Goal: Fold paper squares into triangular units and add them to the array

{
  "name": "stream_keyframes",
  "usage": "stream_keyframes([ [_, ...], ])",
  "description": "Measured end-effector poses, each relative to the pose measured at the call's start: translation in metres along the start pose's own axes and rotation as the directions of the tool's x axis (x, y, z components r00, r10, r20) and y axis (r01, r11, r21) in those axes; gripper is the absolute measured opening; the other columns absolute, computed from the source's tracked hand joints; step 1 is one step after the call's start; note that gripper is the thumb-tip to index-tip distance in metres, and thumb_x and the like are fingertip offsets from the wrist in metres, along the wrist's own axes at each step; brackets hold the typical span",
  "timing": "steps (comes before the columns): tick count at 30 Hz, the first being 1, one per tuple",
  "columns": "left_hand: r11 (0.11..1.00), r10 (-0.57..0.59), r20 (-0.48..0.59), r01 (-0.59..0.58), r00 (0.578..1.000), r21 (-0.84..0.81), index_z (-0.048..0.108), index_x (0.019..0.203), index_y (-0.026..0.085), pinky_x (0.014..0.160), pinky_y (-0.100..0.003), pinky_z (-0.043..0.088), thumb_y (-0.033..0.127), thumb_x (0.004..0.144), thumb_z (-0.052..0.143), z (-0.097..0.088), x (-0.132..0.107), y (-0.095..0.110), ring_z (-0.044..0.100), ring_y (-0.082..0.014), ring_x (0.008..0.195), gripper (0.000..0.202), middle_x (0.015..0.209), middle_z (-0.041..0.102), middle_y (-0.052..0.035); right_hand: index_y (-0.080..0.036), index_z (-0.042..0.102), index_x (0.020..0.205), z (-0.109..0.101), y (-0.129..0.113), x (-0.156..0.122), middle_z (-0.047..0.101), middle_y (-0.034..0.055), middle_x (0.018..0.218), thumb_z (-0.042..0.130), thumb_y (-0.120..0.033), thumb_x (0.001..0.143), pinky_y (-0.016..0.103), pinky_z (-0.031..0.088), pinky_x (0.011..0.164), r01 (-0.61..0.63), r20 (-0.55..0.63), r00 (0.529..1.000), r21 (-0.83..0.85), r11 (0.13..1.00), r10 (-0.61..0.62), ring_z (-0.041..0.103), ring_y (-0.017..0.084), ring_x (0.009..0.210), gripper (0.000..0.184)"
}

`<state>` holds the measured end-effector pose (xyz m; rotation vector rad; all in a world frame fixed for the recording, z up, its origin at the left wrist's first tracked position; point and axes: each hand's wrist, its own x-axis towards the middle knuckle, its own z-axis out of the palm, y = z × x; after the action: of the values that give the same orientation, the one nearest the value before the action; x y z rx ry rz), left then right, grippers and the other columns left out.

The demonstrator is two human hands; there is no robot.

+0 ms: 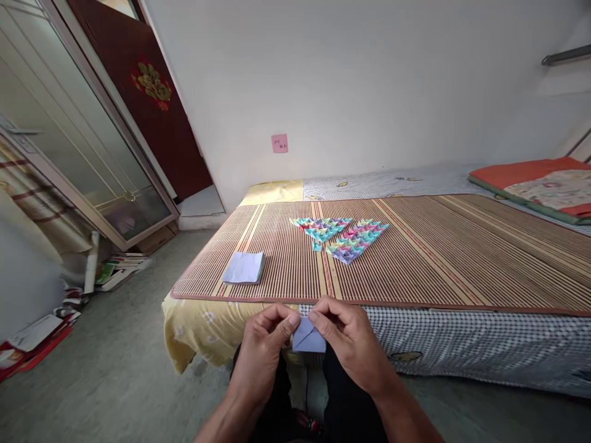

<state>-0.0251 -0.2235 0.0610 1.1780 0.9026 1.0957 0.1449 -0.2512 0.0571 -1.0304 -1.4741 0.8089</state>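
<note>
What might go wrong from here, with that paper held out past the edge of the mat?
The lavender paper is pinched only at its upper corners by the left hand and right hand; if either slips, it could tilt or drop toward the floor.

Its slanting crease might get skewed if the hands pull unevenly.

The stack of paper lies near the front of the mat, so a passing forearm might nudge it.
</note>
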Motion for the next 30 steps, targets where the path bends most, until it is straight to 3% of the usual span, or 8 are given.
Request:
stream_keyframes([
  [4, 0.997, -0.009, 0.066, 0.004, 0.998, 0.075, 0.071, 0.07, 0.016, 0.063, -0.024, 0.039, 0.044, 0.082, 0.084, 0.002, 0.0, 0.005, 0.046, -0.013, 0.065, 0.033, 0.065, 0.058, 0.0009, -0.02, 0.06, 0.074, 0.0, -0.001, 0.0, 0.052, -0.0034, 0.067, 0.062, -0.036, 0.101, 0.025, 0.037, 0.057, -0.007, -0.046, 0.999, -0.053, 0.999, 0.005, 0.046, 0.012, 0.061, 0.031],
  [9, 0.991, 0.045, 0.041, -0.049, 0.998, 0.121, 0.072, 0.074, 0.016, 0.065, -0.025, 0.039, 0.043, 0.085, 0.081, 0.005, -0.004, 0.005, 0.047, -0.014, 0.067, 0.03, 0.068, 0.059, 0.0007, -0.02, 0.062, 0.075, 0.002, 0.0, 0.001, 0.049, -0.0037, 0.064, 0.062, -0.042, 0.099, 0.026, 0.035, 0.054, -0.061, -0.045, 0.997, 0.017, 0.998, 0.062, 0.044, 0.012, 0.058, 0.033],
  [13, 0.989, 0.018, 0.054, -0.026, 0.998, 0.148, 0.07, 0.073, 0.017, 0.063, -0.025, 0.038, 0.045, 0.083, 0.08, 0.006, -0.004, 0.001, 0.045, -0.0137, 0.064, 0.032, 0.065, 0.056, 0.0016, -0.02, 0.06, 0.072, 0.002, -0.001, 0.001, 0.045, -0.0048, 0.061, 0.062, -0.041, 0.098, 0.026, 0.032, 0.052, -0.069, -0.052, 0.996, -0.016, 0.998, 0.068, 0.04, 0.012, 0.056, 0.034],
  [20, 0.93, 0.002, 0.091, -0.035, 0.996, 0.366, 0.066, 0.069, 0.017, 0.061, -0.027, 0.037, 0.052, 0.086, 0.074, 0.0, -0.003, 0.001, 0.047, -0.0162, 0.065, 0.04, 0.066, 0.057, -0.001, -0.02, 0.057, 0.07, -0.002, 0.001, 0.003, 0.047, -0.0044, 0.063, 0.065, -0.038, 0.095, 0.025, 0.035, 0.056, -0.135, 0.0, 0.991, -0.033, 0.99, 0.135, 0.044, 0.013, 0.06, 0.032],
  [26, 0.976, 0.0, 0.137, -0.03, 0.991, 0.215, 0.069, 0.069, 0.017, 0.063, -0.026, 0.04, 0.056, 0.083, 0.079, -0.005, 0.003, -0.003, 0.05, -0.0151, 0.063, 0.042, 0.066, 0.064, -0.0024, -0.02, 0.05, 0.066, 0.001, 0.006, 0.002, 0.045, -0.0048, 0.063, 0.066, -0.037, 0.095, 0.025, 0.033, 0.056, -0.129, 0.005, 0.992, -0.004, 0.992, 0.129, 0.041, 0.012, 0.06, 0.037],
  [30, 0.974, -0.054, 0.186, 0.01, 0.981, 0.226, 0.071, 0.069, 0.017, 0.061, -0.026, 0.039, 0.06, 0.08, 0.081, -0.005, 0.007, -0.005, 0.049, -0.0146, 0.06, 0.045, 0.065, 0.065, -0.003, -0.02, 0.047, 0.066, 0.0, 0.004, 0.002, 0.044, -0.0049, 0.063, 0.063, -0.028, 0.094, 0.025, 0.031, 0.056, -0.136, 0.01, 0.991, -0.061, 0.989, 0.137, 0.042, 0.012, 0.061, 0.033],
])
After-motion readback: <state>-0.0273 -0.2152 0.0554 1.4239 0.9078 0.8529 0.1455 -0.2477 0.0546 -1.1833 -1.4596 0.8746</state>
